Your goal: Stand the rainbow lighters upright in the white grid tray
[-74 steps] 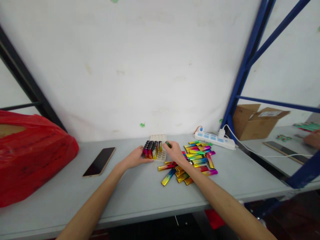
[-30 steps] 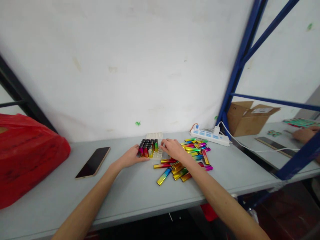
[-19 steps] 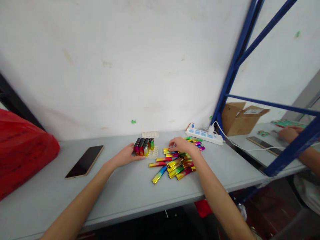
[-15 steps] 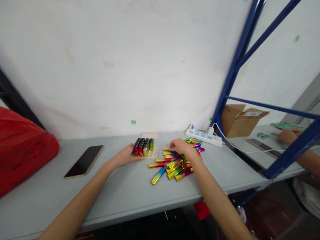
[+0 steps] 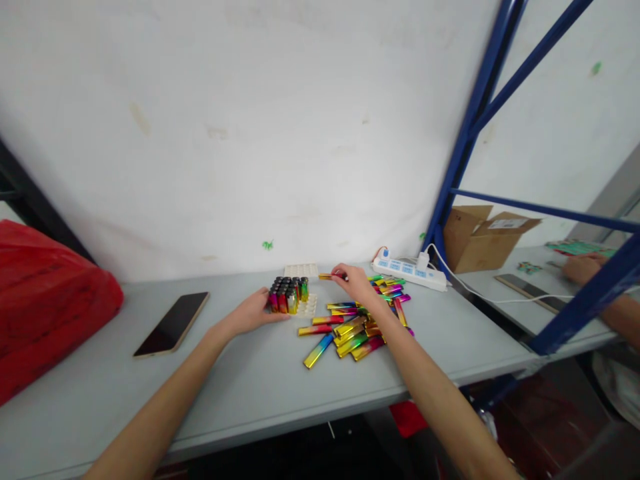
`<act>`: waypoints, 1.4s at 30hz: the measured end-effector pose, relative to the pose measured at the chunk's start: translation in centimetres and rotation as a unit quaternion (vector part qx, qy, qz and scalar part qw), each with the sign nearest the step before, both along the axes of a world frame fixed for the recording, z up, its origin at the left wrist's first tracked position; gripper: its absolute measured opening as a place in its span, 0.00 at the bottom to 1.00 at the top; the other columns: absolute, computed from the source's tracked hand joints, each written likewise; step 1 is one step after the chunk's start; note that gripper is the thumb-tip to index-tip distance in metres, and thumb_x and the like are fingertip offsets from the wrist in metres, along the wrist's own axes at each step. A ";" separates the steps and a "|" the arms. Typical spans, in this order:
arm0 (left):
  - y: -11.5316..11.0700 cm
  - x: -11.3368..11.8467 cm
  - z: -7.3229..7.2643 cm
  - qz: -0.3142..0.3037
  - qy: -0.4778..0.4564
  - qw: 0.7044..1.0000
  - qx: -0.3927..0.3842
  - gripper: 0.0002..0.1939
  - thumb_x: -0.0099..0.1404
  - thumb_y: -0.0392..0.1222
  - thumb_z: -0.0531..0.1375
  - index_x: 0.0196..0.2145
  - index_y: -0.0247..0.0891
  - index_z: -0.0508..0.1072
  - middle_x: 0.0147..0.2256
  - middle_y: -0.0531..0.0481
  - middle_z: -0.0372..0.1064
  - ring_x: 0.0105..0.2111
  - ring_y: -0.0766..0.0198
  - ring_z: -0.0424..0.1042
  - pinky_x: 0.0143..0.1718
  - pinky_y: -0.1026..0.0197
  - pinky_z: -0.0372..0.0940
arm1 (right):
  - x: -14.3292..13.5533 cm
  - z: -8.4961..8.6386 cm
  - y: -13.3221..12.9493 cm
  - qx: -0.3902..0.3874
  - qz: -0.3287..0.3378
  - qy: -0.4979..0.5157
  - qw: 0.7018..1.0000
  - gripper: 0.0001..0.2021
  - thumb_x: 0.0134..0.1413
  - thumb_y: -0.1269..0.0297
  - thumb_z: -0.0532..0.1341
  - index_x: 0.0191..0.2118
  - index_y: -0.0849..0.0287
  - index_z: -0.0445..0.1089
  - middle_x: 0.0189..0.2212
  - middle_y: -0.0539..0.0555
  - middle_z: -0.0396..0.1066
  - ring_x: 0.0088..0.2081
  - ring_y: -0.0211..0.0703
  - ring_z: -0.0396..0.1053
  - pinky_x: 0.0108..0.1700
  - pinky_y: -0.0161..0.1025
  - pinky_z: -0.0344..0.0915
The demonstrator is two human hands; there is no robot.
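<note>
Several shiny coloured cylinders with black tops, like lighters, stand packed in a pale tray with free slots at its right. My left hand is wrapped round the left and front sides of this tray. Between the fingertips of my right hand is one gold and red metallic piece, held level above the table, right of the tray. Below and beside that hand lies a loose pile of similar metallic pieces in gold, red, green and blue.
A second pale tray lies by the wall. A phone and red bag are at left. Behind the pile is a power strip; past the blue frame, a cardboard box and another person's hand.
My right hand has lifted from the pile and moved slightly left and up, now with a gold and red piece in its fingers. My left hand stays at the tray.
</note>
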State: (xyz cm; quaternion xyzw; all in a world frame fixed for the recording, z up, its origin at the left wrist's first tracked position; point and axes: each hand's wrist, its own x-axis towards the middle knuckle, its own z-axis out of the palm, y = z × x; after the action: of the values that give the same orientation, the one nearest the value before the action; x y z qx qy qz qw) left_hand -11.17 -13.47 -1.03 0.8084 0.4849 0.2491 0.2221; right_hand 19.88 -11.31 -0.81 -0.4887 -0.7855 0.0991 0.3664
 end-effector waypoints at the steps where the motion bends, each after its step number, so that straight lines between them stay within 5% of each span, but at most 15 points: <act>1: 0.0 0.0 0.0 0.000 -0.002 1.000 0.000 0.32 0.45 0.67 0.68 0.37 0.37 0.76 0.35 0.46 0.75 0.36 0.51 0.73 0.39 0.55 0.68 | -0.3 -0.3 0.1 -0.008 0.007 0.030 0.999 0.06 0.61 0.66 0.61 0.42 0.59 0.73 0.35 0.53 0.78 0.35 0.39 0.74 0.44 0.37 0.66; 9: 0.3 0.0 0.1 -0.013 0.043 0.999 0.024 0.31 0.48 0.67 0.66 0.37 0.37 0.77 0.37 0.45 0.74 0.38 0.51 0.73 0.42 0.54 0.68 | -1.4 -1.4 1.3 -0.120 0.059 0.312 0.940 0.17 0.47 0.54 0.69 0.40 0.61 0.74 0.30 0.51 0.75 0.31 0.40 0.72 0.37 0.37 0.68; 15: 0.6 -0.3 -0.2 -0.006 0.031 0.999 0.034 0.32 0.46 0.68 0.67 0.37 0.37 0.78 0.36 0.45 0.74 0.36 0.50 0.73 0.41 0.53 0.69 | -2.2 -1.3 1.0 -0.169 0.147 0.396 0.891 0.21 0.53 0.43 0.62 0.37 0.57 0.67 0.34 0.51 0.72 0.33 0.38 0.70 0.36 0.37 0.70; 19: 0.6 -0.2 -0.2 -0.016 0.010 0.999 0.026 0.32 0.46 0.68 0.67 0.39 0.38 0.78 0.37 0.46 0.75 0.38 0.50 0.73 0.42 0.52 0.69 | -3.0 -1.7 0.4 -0.160 0.136 0.273 0.939 0.17 0.63 0.44 0.53 0.41 0.54 0.62 0.28 0.46 0.68 0.24 0.34 0.64 0.30 0.34 0.66; 23: 0.6 -0.3 -0.3 -0.017 0.003 1.000 0.022 0.32 0.45 0.69 0.67 0.37 0.38 0.78 0.37 0.46 0.75 0.37 0.50 0.74 0.42 0.53 0.70 | -3.7 -1.6 -0.3 -0.036 0.043 0.113 0.992 0.18 0.67 0.49 0.51 0.35 0.57 0.67 0.26 0.48 0.67 0.29 0.37 0.65 0.35 0.33 0.60; 31: 0.7 -0.4 -0.4 -0.016 0.000 0.999 0.028 0.32 0.45 0.67 0.68 0.38 0.38 0.78 0.37 0.46 0.75 0.38 0.49 0.74 0.42 0.53 0.70 | -5.0 -0.4 -1.7 0.010 -0.058 0.053 0.997 0.22 0.63 0.52 0.55 0.20 0.59 0.63 0.17 0.46 0.57 0.23 0.35 0.52 0.29 0.36 0.46; 36: 0.5 -0.2 -0.2 -0.019 0.004 0.999 0.028 0.30 0.46 0.66 0.68 0.37 0.38 0.78 0.36 0.46 0.76 0.38 0.50 0.74 0.41 0.54 0.70 | -5.5 -0.4 -1.6 0.006 -0.042 0.054 0.998 0.14 0.59 0.63 0.57 0.23 0.59 0.65 0.19 0.45 0.59 0.24 0.34 0.53 0.29 0.35 0.45; 42: 0.5 -0.2 -0.3 -0.018 0.009 1.000 0.023 0.31 0.46 0.65 0.68 0.40 0.38 0.78 0.37 0.46 0.76 0.37 0.50 0.74 0.40 0.54 0.70 | -5.6 -0.9 -1.3 0.027 -0.044 0.038 0.998 0.15 0.64 0.59 0.55 0.27 0.58 0.66 0.21 0.46 0.62 0.25 0.36 0.55 0.31 0.35 0.47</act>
State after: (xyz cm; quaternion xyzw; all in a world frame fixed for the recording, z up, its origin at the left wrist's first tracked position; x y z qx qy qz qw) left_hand -11.36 -12.93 -1.30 0.8240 0.4668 0.2487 0.2031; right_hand 14.29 -12.61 -1.74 -0.5086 -0.7510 0.0806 0.4133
